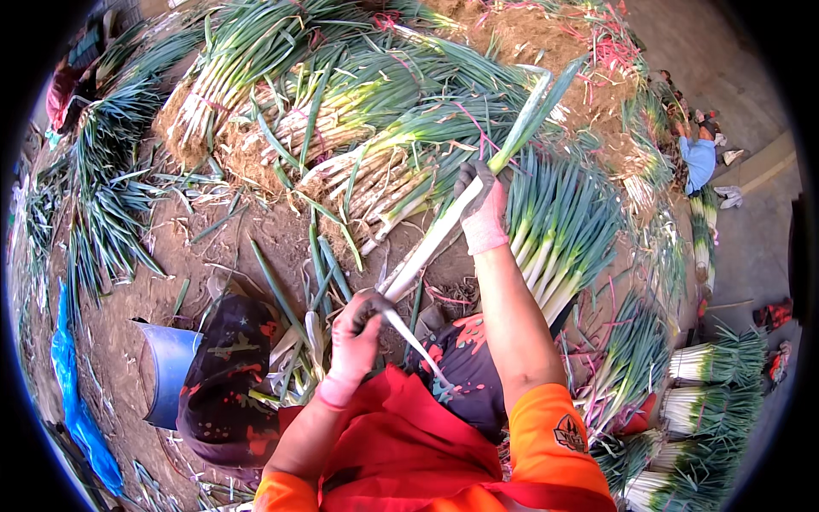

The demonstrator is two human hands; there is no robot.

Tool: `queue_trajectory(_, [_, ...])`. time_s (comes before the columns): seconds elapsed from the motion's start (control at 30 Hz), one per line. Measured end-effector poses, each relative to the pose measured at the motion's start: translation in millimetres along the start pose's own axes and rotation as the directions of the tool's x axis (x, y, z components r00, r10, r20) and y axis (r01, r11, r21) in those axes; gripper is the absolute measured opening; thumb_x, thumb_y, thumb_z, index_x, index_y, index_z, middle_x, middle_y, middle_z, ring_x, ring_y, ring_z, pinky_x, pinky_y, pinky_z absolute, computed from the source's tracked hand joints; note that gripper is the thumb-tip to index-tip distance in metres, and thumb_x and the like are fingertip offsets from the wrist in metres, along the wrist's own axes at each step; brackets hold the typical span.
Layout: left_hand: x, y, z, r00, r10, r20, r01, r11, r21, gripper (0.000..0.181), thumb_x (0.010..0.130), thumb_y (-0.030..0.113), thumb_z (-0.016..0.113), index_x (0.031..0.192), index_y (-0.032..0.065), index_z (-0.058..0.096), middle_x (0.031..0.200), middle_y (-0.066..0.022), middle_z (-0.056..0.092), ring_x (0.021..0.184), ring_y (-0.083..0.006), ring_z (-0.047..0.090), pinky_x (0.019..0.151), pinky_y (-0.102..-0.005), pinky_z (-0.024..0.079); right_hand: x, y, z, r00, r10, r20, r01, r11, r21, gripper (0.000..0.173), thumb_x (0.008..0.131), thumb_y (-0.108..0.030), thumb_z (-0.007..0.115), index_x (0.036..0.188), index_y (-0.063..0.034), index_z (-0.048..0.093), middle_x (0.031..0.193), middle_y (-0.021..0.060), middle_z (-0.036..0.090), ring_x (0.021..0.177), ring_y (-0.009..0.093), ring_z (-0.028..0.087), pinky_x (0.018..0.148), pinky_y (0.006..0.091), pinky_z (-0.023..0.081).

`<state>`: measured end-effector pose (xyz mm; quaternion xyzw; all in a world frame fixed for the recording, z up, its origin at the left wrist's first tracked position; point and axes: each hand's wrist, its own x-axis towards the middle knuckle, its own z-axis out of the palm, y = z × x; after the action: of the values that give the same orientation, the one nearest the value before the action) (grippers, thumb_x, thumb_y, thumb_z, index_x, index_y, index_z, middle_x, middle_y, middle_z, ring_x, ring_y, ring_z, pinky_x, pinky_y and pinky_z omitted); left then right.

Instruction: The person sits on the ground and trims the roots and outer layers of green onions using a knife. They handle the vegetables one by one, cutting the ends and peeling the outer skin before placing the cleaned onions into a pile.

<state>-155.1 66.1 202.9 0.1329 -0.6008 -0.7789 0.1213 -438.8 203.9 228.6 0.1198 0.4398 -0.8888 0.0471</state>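
My right hand (483,201), in a pink work glove with dark fingers, is closed around the upper shaft of a large green onion (432,249). Its green leaves point up and to the right. At the root end of the same onion is my left hand (358,329), gloved alike, its fingers pinching there; a pale strip of peel (419,349) hangs from them towards my thigh. Beside my right forearm lies a fan of green onions with clean white stalks (556,243). Beyond my hands lie unpeeled onions with soil and roots (377,179), some tied with pink string.
A blue plastic container (169,368) stands left of my knee. Farther left lie blue plastic sheeting (77,403) and onion leaves (115,141). At the lower right are stacked bundles of onions (691,390). People sit at the far right (697,157) and upper left (61,96).
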Motion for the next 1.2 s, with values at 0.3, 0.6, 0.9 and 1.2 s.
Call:
queue_trajectory(0.3, [-37,-88,-115,0.921,-0.371,0.122,0.088,0.501,0.861,0.029,0.087,0.028,0.056,0.111,0.0127,0.062,0.098,-0.0156,0.066,0.097,-0.0356,0.061,0.087,-0.0443,0.048,-7,-2,5,0.999,-0.034,0.006,0.035,0.998,-0.061,0.016,0.087,-0.017,0.064,0.099,-0.0089,0.058,0.078,0.0066,0.065,0.062,0.017,0.061,0.055,0.028,0.05])
queue_trajectory(0.6, [-6,-49,-10,0.98,0.2,-0.011,-0.143,0.74,0.657,0.032,0.078,0.012,0.066,0.107,0.0026,0.058,0.075,-0.0164,0.062,0.07,-0.034,0.061,0.067,-0.0408,0.049,-45,45,32,0.98,0.065,0.19,-0.076,0.996,0.051,0.005,0.087,-0.006,0.054,0.091,-0.0035,0.054,0.071,0.0103,0.063,0.055,0.016,0.062,0.046,0.0245,0.051])
queue_trajectory(0.9, [-24,-84,-17,0.922,0.238,0.306,-0.384,0.455,0.803,0.034,0.082,0.017,0.063,0.107,-0.003,0.051,0.066,-0.0189,0.058,0.061,-0.0378,0.059,0.055,-0.0451,0.045,-100,45,60,0.994,0.023,0.108,0.016,0.937,-0.348,0.004,0.092,-0.004,0.048,0.096,-0.0035,0.051,0.071,0.0066,0.061,0.048,0.012,0.057,0.038,0.0238,0.043])
queue_trajectory(1.2, [-93,-208,-158,0.87,-0.464,0.167,-0.167,0.042,0.985,0.026,0.085,0.033,0.052,0.099,0.0106,0.055,0.085,-0.0133,0.067,0.079,-0.0333,0.065,0.07,-0.0478,0.049,-39,-75,40,0.915,-0.375,0.152,0.403,0.876,-0.265,0.01,0.093,-0.006,0.046,0.101,-0.0025,0.052,0.075,0.0138,0.065,0.054,0.017,0.061,0.04,0.026,0.045])
